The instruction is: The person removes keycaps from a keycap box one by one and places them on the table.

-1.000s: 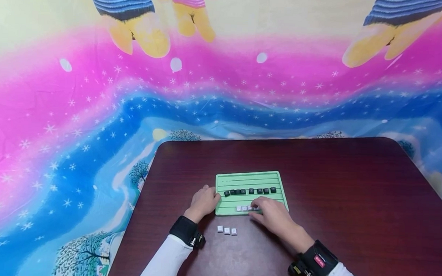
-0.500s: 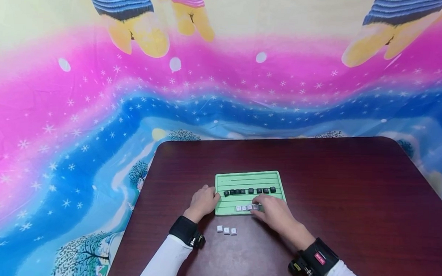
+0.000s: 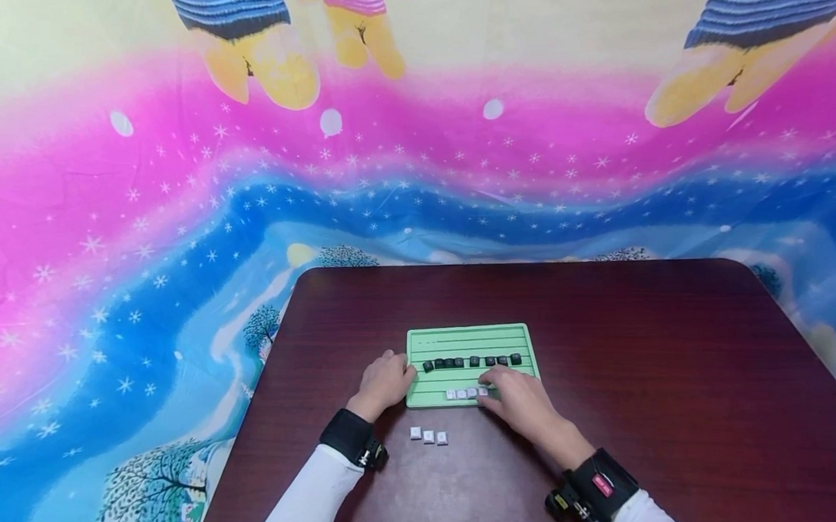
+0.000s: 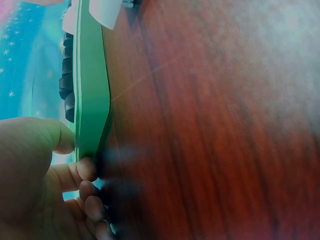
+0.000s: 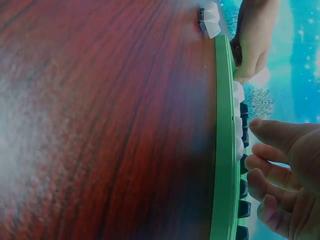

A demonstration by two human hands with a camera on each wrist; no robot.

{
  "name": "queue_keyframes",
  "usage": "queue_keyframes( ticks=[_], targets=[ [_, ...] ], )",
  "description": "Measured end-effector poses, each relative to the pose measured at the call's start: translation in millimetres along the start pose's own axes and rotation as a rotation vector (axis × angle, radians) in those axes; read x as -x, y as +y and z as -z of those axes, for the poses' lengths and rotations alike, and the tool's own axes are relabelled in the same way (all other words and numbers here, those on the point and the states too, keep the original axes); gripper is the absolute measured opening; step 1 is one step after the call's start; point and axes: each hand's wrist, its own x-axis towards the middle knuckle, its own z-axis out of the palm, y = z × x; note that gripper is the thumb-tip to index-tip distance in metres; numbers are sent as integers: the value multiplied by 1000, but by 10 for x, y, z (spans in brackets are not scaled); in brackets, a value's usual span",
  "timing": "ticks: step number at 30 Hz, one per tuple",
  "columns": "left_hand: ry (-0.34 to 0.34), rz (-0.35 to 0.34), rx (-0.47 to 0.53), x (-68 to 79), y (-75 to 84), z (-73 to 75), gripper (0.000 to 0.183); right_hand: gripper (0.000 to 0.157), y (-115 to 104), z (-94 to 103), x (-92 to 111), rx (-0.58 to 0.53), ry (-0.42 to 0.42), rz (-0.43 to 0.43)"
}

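A green ridged tray (image 3: 471, 336) lies on the table, bearing a row of several black keycaps (image 3: 474, 361) and, nearer its front edge, a shorter row of white keycaps (image 3: 462, 394). At the tray's left side, my left hand (image 3: 384, 383) grips the edge; in the left wrist view the thumb (image 4: 62, 137) bears on the top and the fingertips are at the side. My right hand (image 3: 524, 403) hovers at the right end of the white row. The right wrist view has its thumb (image 5: 270, 131) and loosely bent fingers apart, with nothing between them.
In front of the tray, 3 loose white keycaps (image 3: 429, 437) sit on the dark wooden table (image 3: 636, 338). A colourful printed cloth (image 3: 421, 177) hangs behind the table's far edge. Both wrists wear black camera straps (image 3: 348, 435).
My right hand has let go of the rightmost white keycap and drawn back slightly to the right, leaving that keycap in view at the row's end. The left hand stays put.
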Motion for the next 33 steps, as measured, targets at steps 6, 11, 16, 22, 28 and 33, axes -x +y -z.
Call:
queue_keyframes(
  ticks=[6, 11, 16, 22, 28, 33],
  targets=[
    [4, -5, 2, 0, -8, -4, 35, 28, 8, -20, -6, -6, 3, 2],
    [6, -9, 0, 0, -10, -6, 36, 28, 7, -33, -14, 9, -10, -8],
    [4, -10, -7, -4, -9, -5, 36, 27, 2, -38, -20, 15, -16, -14],
    [3, -7, -6, 0, -5, -1, 36, 24, 3, -46, -24, 19, -18, -15],
    [0, -10, -3, 3, -2, 0, 37, 20, 1, -50, -26, 19, -31, -26],
    [5, -13, 4, 9, 1, 7, 37, 17, 0, -54, -31, 15, -31, -26]
  ],
)
